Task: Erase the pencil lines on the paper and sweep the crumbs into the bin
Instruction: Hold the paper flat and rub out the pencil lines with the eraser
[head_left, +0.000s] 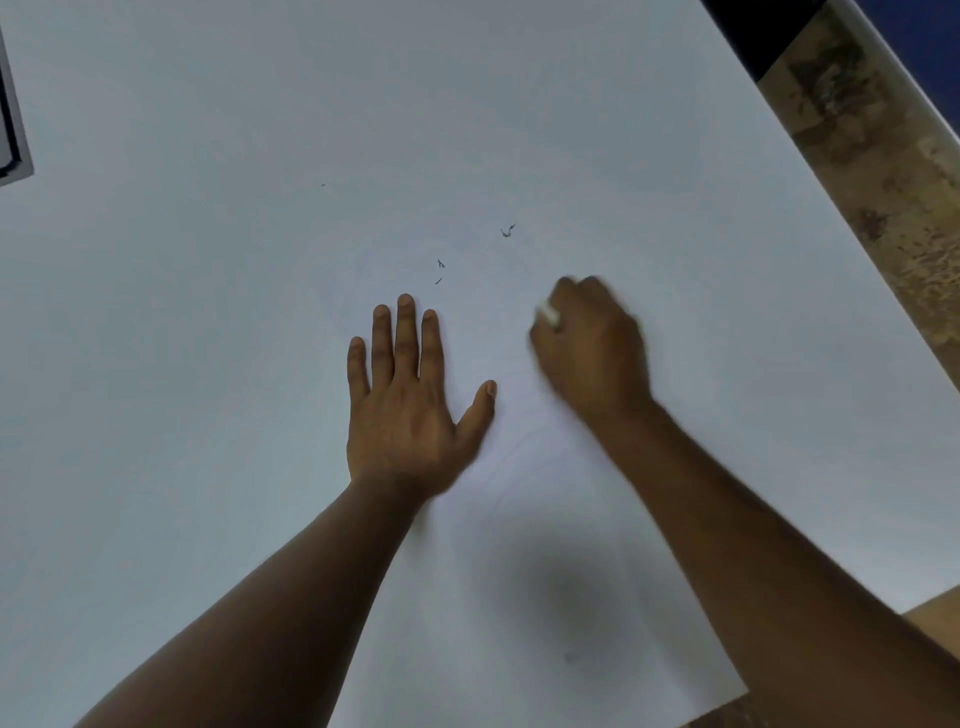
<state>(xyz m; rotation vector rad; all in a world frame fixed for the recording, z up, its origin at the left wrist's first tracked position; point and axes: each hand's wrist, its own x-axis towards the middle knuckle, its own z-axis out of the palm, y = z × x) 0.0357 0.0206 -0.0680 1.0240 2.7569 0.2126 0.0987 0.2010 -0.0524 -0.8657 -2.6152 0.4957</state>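
Head camera looks steeply down (close) at the table (156, 364).

Crumbs (506, 231) lie on the paper (519, 597) beyond both hands.

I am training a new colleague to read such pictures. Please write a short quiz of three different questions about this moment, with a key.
1. True or false: the left hand lies flat on the paper with its fingers straight.
2. What does the right hand grip?
A. a pencil
B. a white eraser
C. a brush
3. Fill in: the dark eraser crumbs lie on the sheet, ______ the fingertips of both hands, farther from the person.

Key
1. True.
2. B. Only a small white part shows between the curled fingers, and the hand is blurred.
3. Beyond. No bin is in view.
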